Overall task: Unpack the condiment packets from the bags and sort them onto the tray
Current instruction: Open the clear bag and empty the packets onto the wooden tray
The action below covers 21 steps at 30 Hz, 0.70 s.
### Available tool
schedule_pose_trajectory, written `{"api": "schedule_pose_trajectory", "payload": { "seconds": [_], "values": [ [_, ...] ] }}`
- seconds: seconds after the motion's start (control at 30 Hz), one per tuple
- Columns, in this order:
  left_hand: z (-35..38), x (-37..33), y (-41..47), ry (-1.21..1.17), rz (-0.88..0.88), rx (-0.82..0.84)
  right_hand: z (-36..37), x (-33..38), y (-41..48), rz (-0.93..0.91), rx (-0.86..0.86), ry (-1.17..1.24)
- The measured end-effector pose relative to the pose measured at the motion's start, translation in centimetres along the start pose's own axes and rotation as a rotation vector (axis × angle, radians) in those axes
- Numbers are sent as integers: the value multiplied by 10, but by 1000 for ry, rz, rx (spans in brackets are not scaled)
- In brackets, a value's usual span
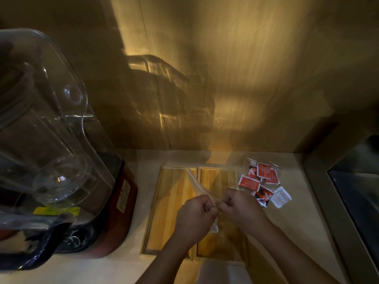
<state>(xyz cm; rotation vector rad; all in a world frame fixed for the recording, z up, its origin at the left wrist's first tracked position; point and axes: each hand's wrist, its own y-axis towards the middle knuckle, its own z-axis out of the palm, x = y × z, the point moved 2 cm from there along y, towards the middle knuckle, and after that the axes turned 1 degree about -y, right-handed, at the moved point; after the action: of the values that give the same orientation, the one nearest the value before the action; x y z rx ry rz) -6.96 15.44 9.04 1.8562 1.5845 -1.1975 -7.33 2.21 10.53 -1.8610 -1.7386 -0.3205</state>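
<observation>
While over wooden tray (172,203), left hand (193,215) and right hand (239,208) both pinched shut on clear bag (196,184). Red packets (259,179) bagged right of tray, on counter (303,193).

A kitchen: blender (51,140) on a pale countertop (143,160), wood-panelled wall (246,58) behind.

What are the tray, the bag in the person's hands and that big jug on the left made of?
Tray: looks like pale wood with a smooth finish; grain stripes run along its two compartments.
Bag, pinched by the left hand and right hand: thin clear plastic film, since the tray shows through it.
Jug: clear and glossy, probably hard plastic, though glass cannot be ruled out.
</observation>
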Motion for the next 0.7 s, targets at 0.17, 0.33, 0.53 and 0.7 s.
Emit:
{"api": "schedule_pose_trajectory", "payload": {
  "seconds": [0.17, 0.33, 0.53, 0.7],
  "values": [
    [0, -1, -1, -61, -36, -50, 1, -3, 3, -154, 91, 42],
    [1, 4, -1, -192, -89, -89, 6, 3, 3, -198, 96, 0],
    [2, 1, -5, -308, -122, -149, -1, 1, 3, -223, -24, 44],
    [0, -6, -11, -15, -130, -296, -5, -1, -1, -153, -100, -74]
  ]
}}
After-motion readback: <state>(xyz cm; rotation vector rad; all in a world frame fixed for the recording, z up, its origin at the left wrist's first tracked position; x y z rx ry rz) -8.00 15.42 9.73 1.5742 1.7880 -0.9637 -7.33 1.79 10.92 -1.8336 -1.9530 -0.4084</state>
